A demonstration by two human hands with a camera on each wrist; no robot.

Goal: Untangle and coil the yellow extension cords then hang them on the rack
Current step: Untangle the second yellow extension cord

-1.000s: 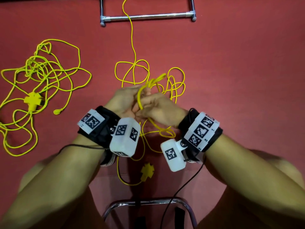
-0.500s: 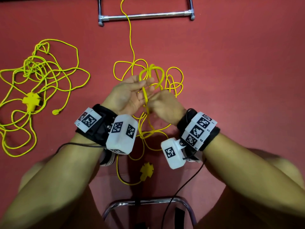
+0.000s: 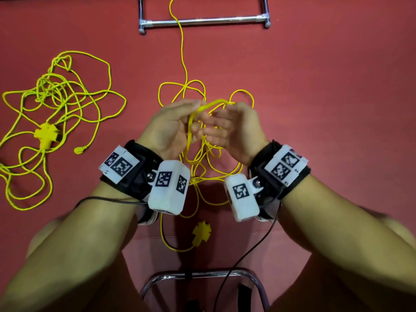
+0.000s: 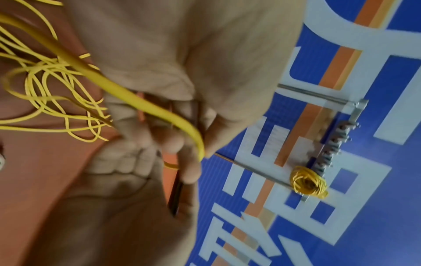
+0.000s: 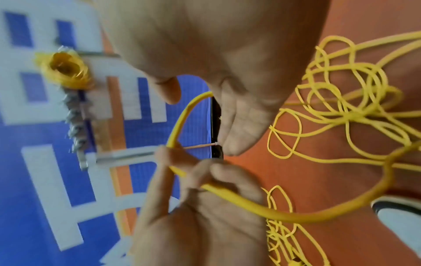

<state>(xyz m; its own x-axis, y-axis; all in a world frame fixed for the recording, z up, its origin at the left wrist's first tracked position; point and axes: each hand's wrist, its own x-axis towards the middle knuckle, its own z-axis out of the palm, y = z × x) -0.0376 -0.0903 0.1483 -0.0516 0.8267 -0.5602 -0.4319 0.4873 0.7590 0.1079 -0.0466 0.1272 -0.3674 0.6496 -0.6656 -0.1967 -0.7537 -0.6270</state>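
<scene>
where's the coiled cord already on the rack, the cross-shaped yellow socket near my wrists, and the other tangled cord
coiled cord [image 4: 308, 181], left wrist view, on its wound loops
cross-shaped socket [image 3: 202, 233], head view, on its centre
tangled cord [image 3: 67, 95], head view, on the knotted loops at the left

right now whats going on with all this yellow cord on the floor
A person is untangling a yellow cord above the red floor. Both hands are raised together over the middle tangle: the left hand and the right hand each hold a loop of it between the fingers. A second cord lies in a loose heap to the left, untouched. One coil already hangs on the rack.
</scene>
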